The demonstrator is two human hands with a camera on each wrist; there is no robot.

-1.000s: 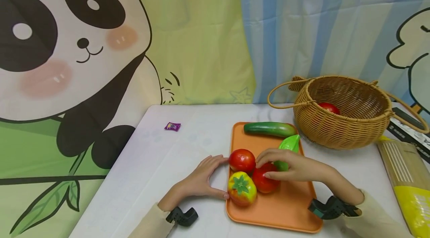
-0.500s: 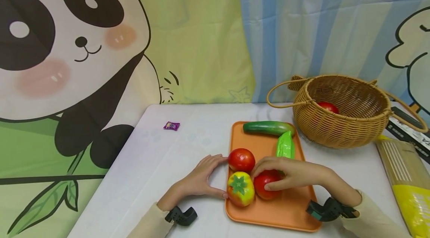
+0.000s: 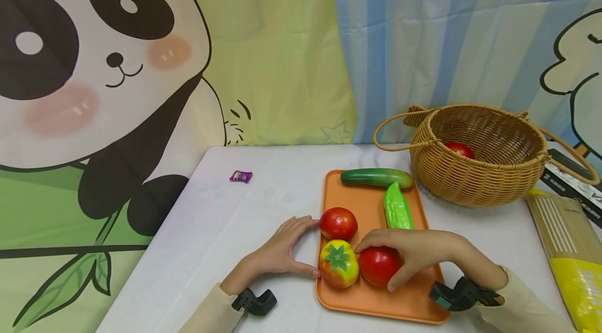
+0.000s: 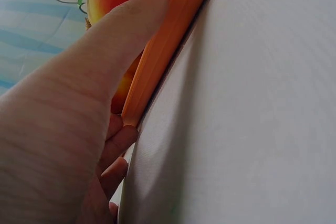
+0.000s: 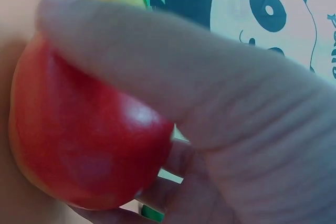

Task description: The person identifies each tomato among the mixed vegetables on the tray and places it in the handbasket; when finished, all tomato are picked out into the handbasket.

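Note:
An orange tray [image 3: 376,304] carries several toy fruits and vegetables. My right hand [image 3: 418,252] curves over a glossy red apple [image 3: 378,266], fingers on its far side and thumb on its near right. In the right wrist view the thumb lies across the apple [image 5: 89,140], hiding part of it. Left of it sits a yellow-red fruit with a green star-shaped leaf cap [image 3: 338,265]; a red tomato [image 3: 338,224] is just behind. With thumb and fingers spread, my left hand [image 3: 277,249] touches the tray's left rim.
A green cucumber [image 3: 376,178] and a bright green pod-like vegetable [image 3: 397,207] lie toward the tray's back. Behind right stands a wicker basket [image 3: 475,181] holding a red fruit [image 3: 460,150]. A purple wrapped sweet [image 3: 241,176] lies at back left, a yellow-brown packet [image 3: 569,249] at right.
My right hand has brought the apple toward the tray's front and slightly right. The green pod-like vegetable has come into fuller view and turned more upright. My left hand has stayed put.

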